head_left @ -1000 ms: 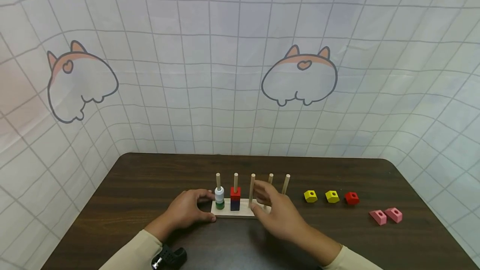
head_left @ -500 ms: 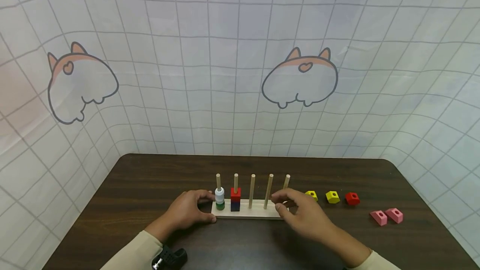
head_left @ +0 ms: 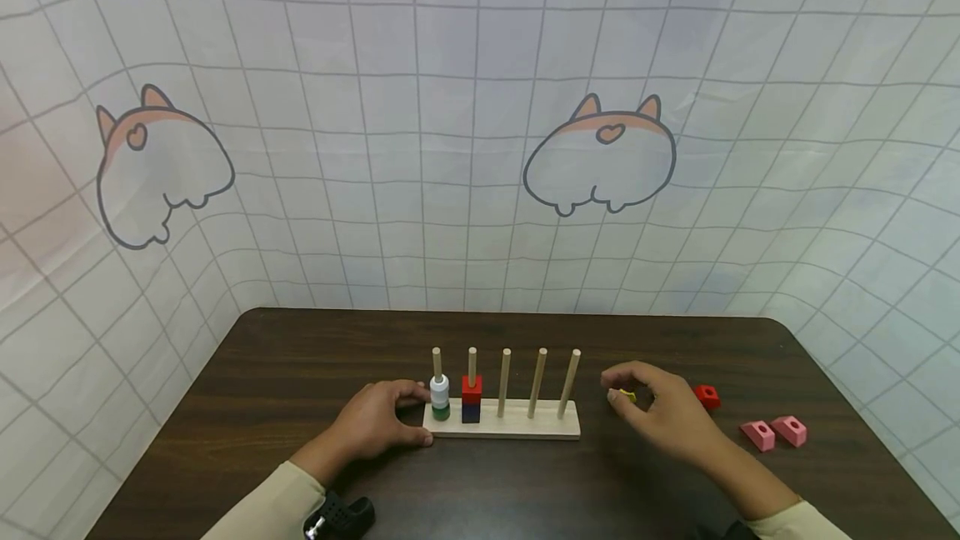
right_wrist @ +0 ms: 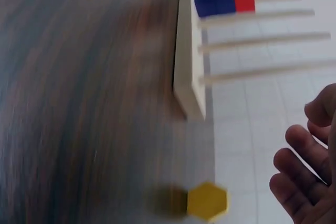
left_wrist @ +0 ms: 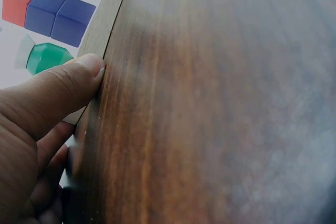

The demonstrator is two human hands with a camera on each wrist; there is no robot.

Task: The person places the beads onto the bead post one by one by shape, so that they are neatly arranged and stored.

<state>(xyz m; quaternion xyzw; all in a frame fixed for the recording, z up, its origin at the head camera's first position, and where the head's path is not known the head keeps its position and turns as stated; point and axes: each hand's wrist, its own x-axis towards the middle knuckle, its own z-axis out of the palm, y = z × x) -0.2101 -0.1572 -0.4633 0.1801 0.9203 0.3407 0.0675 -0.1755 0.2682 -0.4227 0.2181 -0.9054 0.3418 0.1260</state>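
My left hand [head_left: 375, 419] grips the left end of a wooden peg board [head_left: 525, 422], thumb on its front edge [left_wrist: 86, 69]. White [head_left: 439, 390] and green beads [head_left: 440, 412] sit on its first peg, a red cube [head_left: 471, 390] above dark blue cubes [head_left: 470, 413] on the second. The other pegs stand bare. Right of the board, my right hand [head_left: 663, 411] hovers around a yellow block [head_left: 628, 396], mostly hidden by the fingers. In the blurred right wrist view, that hand's loosely bent fingers [right_wrist: 302, 153] are apart from a yellow block [right_wrist: 208, 202].
A red block [head_left: 707, 396] lies right of my right hand. Two pink slanted blocks [head_left: 757, 436] with holes lie farther right on the dark wooden table [head_left: 465, 490]. A grid-patterned cloth [head_left: 450, 148] hangs behind the table.
My right hand has moved right, from the middle pegs past the board's end to the yellow blocks, and now covers most of them. My left hand has stayed at the board's end.
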